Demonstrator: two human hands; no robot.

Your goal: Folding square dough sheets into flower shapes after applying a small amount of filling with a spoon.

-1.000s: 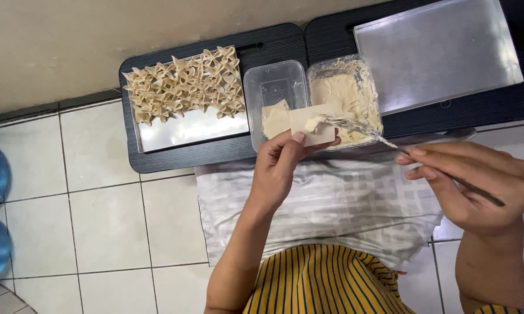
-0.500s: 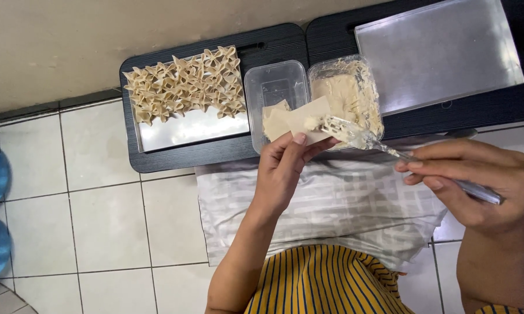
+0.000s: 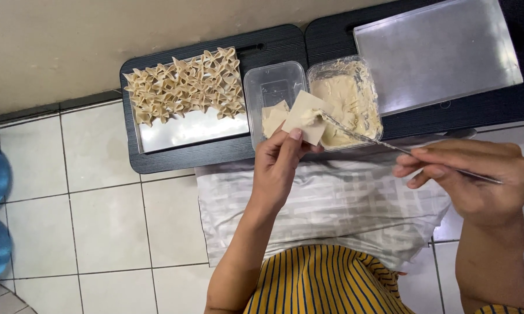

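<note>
Holding the wrapper flat in the left hand (fingers pinched), right hand gripping the fork should centre filling.

both hands raised, fingers pinched

Looking steeply down from the head, close above both hands, facing the black surface by the wall, tiled floor lying nearer than it.
</note>
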